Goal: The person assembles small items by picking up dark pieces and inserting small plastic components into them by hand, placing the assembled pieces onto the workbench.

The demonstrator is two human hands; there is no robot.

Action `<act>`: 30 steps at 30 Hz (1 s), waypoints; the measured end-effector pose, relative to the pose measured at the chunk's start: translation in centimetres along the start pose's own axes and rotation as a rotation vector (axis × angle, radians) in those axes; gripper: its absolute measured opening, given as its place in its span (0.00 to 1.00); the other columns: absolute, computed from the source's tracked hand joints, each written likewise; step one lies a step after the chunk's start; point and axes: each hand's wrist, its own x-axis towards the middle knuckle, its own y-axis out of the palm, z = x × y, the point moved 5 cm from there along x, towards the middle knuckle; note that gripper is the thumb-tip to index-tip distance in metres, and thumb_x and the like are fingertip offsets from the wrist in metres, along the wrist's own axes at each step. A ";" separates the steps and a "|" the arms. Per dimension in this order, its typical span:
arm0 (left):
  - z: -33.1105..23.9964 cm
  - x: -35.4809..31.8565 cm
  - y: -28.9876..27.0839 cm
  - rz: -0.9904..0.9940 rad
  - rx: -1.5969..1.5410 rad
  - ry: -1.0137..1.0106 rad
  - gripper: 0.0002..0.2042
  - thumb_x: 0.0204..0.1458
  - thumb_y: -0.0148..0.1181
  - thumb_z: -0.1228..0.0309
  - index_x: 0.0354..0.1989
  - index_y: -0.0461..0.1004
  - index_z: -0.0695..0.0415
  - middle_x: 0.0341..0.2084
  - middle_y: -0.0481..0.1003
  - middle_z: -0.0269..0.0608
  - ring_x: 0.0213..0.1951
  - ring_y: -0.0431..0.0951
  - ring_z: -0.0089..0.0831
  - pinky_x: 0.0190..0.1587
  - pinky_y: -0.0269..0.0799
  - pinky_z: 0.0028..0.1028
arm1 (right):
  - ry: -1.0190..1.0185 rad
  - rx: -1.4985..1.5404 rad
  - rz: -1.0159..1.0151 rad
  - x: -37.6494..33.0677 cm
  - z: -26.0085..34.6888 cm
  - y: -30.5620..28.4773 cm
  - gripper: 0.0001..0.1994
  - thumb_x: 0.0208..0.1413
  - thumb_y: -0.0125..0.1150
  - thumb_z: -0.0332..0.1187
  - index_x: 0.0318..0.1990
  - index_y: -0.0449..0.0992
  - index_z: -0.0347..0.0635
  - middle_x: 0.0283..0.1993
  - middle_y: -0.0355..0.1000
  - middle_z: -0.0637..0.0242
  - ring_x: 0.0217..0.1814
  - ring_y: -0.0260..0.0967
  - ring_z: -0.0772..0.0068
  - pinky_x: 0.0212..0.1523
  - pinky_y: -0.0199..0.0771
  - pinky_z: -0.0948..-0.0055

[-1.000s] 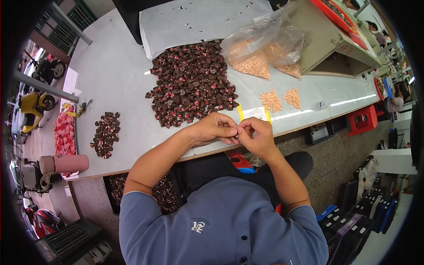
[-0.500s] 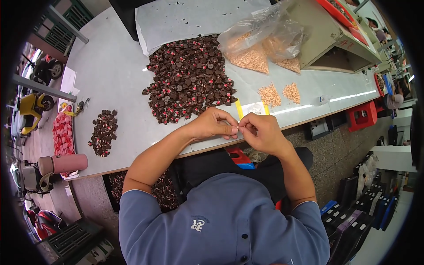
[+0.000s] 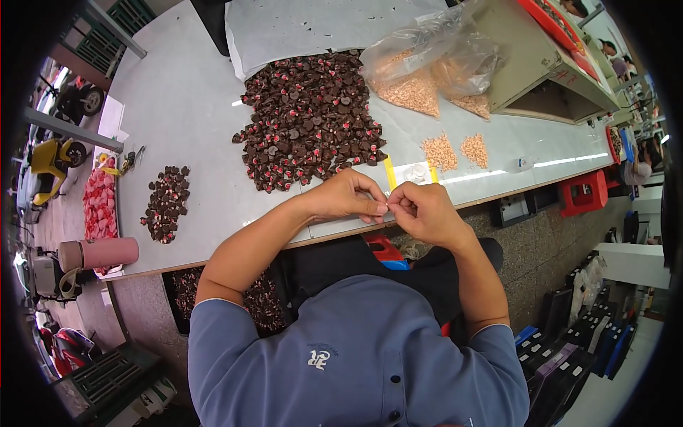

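Head view: both hands meet near the middle of the frame, just over the front edge of the table (image 3: 185,142). The left hand (image 3: 343,196) is bent in, thumb and finger in a narrow pinch. The right hand (image 3: 425,212) pinches too, its fingertips touching the left ones. A tiny pale bit (image 3: 388,207) seems to sit between them, too small to name.

A second ago the right hand was more curled up; now its finger and thumb reach out more to the pinch. The piles look the same, so I think the hands are still busy with one small bit.

Just past the hands is a white card (image 3: 413,174) with yellow sides. Above the left hand, in the upper middle, is a big pile (image 3: 306,128) of dark bits with red spots. Two tan heaps (image 3: 440,152) lie right of the middle, below clear bags (image 3: 407,89). A small dark pile (image 3: 165,204) is at left, near a pink bottle (image 3: 110,252).
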 end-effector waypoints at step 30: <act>-0.2 0.1 -0.5 -0.061 -0.080 0.011 0.12 0.58 0.61 0.75 0.48 0.77 0.68 0.41 0.80 0.46 0.38 0.82 0.27 0.40 0.80 0.22 | -0.087 -0.796 0.014 1.7 -1.4 -4.1 0.04 0.49 0.62 0.27 0.30 0.72 0.43 0.21 0.72 0.60 0.21 0.71 0.53 0.26 0.71 0.59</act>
